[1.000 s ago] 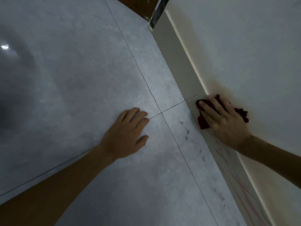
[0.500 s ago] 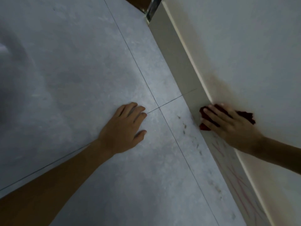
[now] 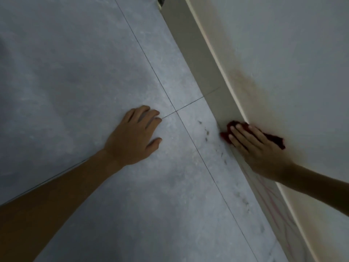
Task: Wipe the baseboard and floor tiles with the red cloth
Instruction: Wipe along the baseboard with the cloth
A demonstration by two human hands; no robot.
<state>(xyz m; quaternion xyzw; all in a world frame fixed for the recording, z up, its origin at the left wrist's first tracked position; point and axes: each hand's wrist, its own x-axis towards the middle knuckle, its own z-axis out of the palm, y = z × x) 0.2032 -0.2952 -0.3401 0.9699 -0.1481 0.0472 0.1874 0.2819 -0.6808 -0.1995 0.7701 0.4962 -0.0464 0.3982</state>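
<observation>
My right hand lies flat with its fingers stretched out, pressing the dark red cloth against the grey baseboard where it meets the wall. Only the cloth's edges show around the fingers and behind the hand. My left hand rests palm down on the grey floor tiles, fingers slightly apart, holding nothing, close to a crossing of grout lines. Red scribble marks cover the baseboard nearer to me, below my right forearm.
Small dark specks dot the tile between my hands and run along the baseboard's foot. A brownish smudge stains the white wall above the cloth. A dark gap shows at the baseboard's far end.
My right hand with the cloth has slid down the baseboard toward the floor edge. The view has shifted a little; my left hand stays planted on the tile.
</observation>
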